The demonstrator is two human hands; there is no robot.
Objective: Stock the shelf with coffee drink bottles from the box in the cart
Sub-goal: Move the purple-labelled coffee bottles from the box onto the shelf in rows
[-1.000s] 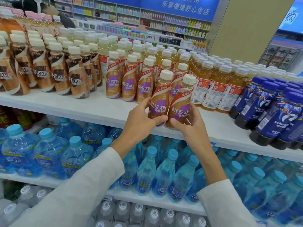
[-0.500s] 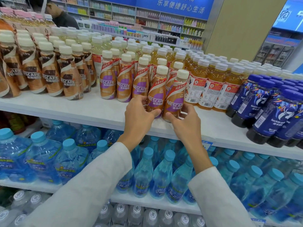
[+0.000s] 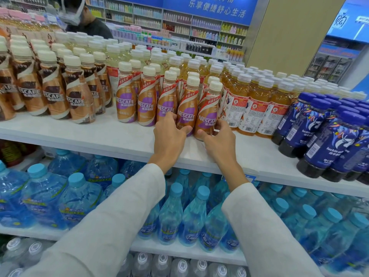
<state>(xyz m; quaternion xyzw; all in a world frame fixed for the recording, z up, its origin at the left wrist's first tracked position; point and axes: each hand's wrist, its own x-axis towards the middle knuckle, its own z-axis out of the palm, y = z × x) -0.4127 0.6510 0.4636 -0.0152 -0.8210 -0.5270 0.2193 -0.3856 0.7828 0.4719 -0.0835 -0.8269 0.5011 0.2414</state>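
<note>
Shelf (image 3: 99,134) front | left grip (image 3: 169,137) clasps left bottle (image 3: 186,108) low | right grip (image 3: 219,141) seemingly clasps right bottle (image 3: 208,111)

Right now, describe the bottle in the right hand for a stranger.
On the white upper shelf, find the purple-labelled Nescafe bottles. Yours is the rightmost front bottle, beside the amber drink bottles; the right hand grips its base.
</note>
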